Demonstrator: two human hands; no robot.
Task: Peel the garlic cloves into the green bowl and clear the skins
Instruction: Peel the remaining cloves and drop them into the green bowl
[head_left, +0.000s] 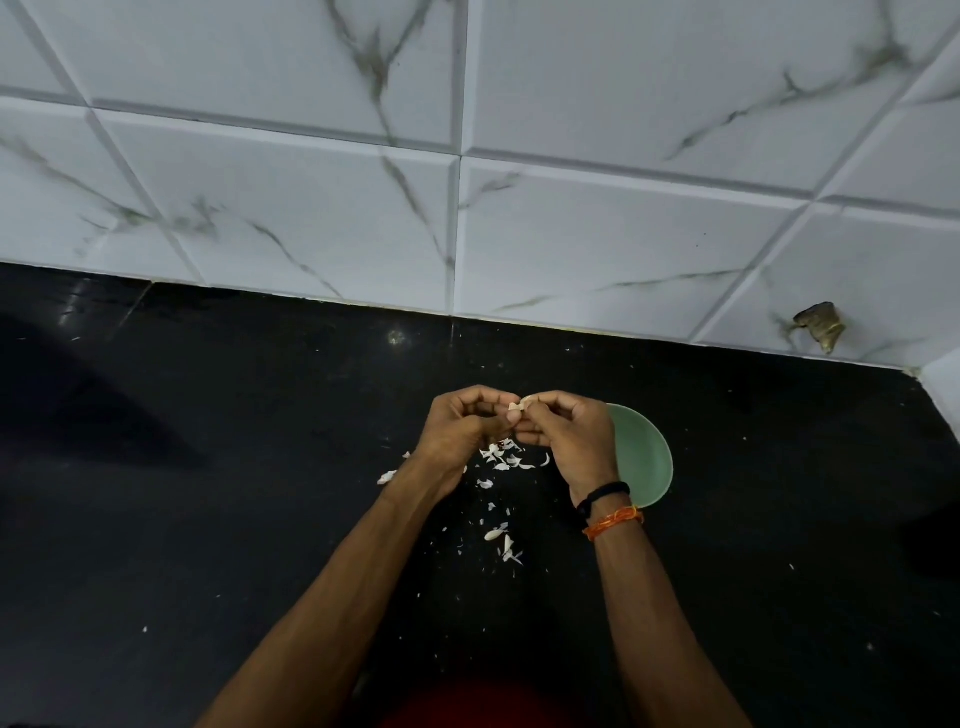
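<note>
Red cloth (483, 706) at bottom edge, nearest camera. Both forearms reaching up over black desk (208, 493). Left hand (457, 426) and right hand (563, 423) close together above desk, fingers curled, both pinching one garlic clove (519, 406) between fingertips. Black and orange bands (610, 506) on right wrist. Green bowl (647, 457) on desk, just right of right hand, partly hidden by it; contents not visible. Skins (501, 457) scattered on desk beneath hands and between forearms. White marble-look tiled wall (571, 208) behind.

Home kitchen. Black polished stone counter (234, 493) against a marble-veined white tiled wall (571, 156); garlic skins (501, 457) scattered on it beside a green bowl (647, 462).
</note>
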